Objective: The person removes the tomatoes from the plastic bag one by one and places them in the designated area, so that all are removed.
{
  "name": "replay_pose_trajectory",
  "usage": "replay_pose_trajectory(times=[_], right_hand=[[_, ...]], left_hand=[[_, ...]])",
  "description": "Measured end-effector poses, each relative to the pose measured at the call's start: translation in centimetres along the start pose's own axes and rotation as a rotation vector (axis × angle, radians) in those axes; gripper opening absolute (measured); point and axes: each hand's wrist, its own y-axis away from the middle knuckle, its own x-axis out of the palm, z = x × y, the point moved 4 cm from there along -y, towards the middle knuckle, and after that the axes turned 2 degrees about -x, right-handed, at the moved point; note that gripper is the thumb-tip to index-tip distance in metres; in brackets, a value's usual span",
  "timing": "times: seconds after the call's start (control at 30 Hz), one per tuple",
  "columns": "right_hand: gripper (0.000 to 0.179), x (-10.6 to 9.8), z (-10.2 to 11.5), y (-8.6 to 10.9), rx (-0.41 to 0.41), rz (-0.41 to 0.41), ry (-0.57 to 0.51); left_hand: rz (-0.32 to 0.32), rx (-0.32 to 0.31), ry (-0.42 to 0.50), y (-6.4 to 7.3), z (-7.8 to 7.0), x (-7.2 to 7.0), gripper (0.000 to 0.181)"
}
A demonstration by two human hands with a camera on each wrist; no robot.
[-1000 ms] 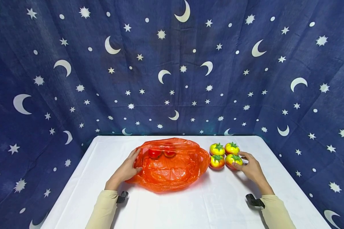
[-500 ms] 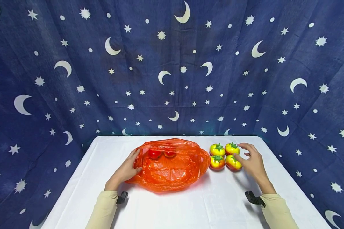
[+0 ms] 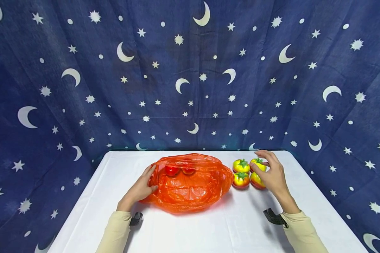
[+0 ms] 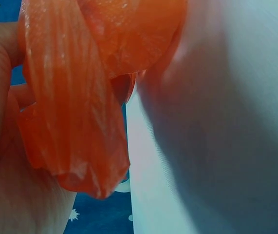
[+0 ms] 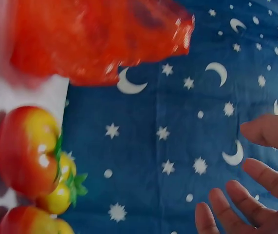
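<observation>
A red plastic bag [image 3: 190,189] lies on the table with its wide mouth facing me. Its left side is held by my left hand [image 3: 142,188], thumb at the opening and fingers behind the film. In the left wrist view a loose flap of the bag [image 4: 75,107] hangs across the palm. Two red round fruits [image 3: 172,170] show inside at the back. Over the right-hand pair of several yellow-red tomatoes [image 3: 241,180] hovers my right hand [image 3: 272,175], fingers parted and nothing in them. The right wrist view shows its fingers [image 5: 241,204] apart from the tomatoes [image 5: 29,151].
A white cloth covers the table [image 3: 202,232]. The tomatoes stand in a tight cluster just right of the bag. Behind the table's back edge hangs a dark blue curtain [image 3: 164,133] with moons and stars.
My right hand has let go of the front right tomato, which stays on the table, then risen and shifted toward the back right one. The left hand and bag have stayed put.
</observation>
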Motion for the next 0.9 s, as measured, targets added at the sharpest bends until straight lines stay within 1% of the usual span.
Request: replay_pose_trajectory(times=[0.27, 0.37, 0.5, 0.6, 0.7, 0.83, 0.9], right_hand=[[0.039, 0.5, 2.4, 0.0, 0.001, 0.049, -0.074], [0.038, 0.9, 3.2, 0.0, -0.014, 0.05, -0.11], [0.037, 1.4, 4.4, 0.1, -0.048, 0.045, -0.188], [0.038, 1.8, 6.0, 0.4, -0.084, 0.045, -0.266], [0.037, 2.0, 8.3, 0.8, -0.122, 0.056, -0.318], [0.035, 2.5, 11.3, 1.3, -0.14, 0.1, -0.336], [0.036, 3.4, 11.6, 1.5, -0.148, 0.13, -0.34]], left_hand=[[-0.007, 0.019, -0.008, 0.0, 0.0, 0.1, 0.089], [-0.008, 0.012, -0.007, 0.0, 0.0, 0.1, 0.089], [-0.003, -0.002, -0.01, 0.0, 0.0, 0.1, 0.09], [-0.004, 0.004, -0.012, 0.0, 0.0, 0.1, 0.09], [-0.012, 0.025, -0.009, 0.0, -0.1, 0.0, 0.089], [-0.022, 0.052, -0.005, 0.0, -0.2, -0.2, 0.088], [-0.025, 0.059, -0.003, 0.0, -0.3, -0.2, 0.088]])
